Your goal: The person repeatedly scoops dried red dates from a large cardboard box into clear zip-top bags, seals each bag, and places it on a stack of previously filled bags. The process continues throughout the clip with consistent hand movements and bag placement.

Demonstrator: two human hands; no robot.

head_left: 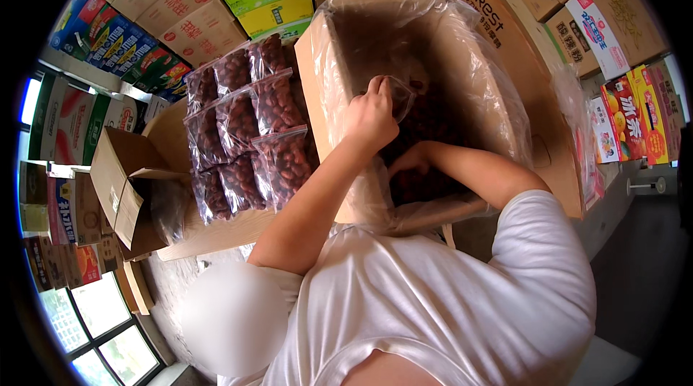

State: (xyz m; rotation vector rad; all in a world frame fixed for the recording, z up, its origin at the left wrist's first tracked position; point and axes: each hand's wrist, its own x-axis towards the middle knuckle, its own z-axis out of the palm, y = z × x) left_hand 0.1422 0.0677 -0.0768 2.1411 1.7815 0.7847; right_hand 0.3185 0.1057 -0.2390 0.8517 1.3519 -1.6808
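My left hand [374, 113] is closed on the edge of a clear plastic bag [406, 99], above the inside of a large cardboard box [323, 90]. A clear plastic liner [498, 75] covers the box's walls and hangs over its rim. Dark red dried dates [433, 122] lie in the box, partly in shadow. Lower down inside it, my right hand [411, 160] reaches in among the dates near the left wall. Its fingertips are hidden, so whether they grip any dates does not show.
Left of the box, several filled zip bags of dates [234, 126] lie in rows on a wooden table [209, 238]. An opened small carton [119, 184] with clear plastic in it stands at the table's left end. Stacked cartons [195, 32] line the back and both sides.
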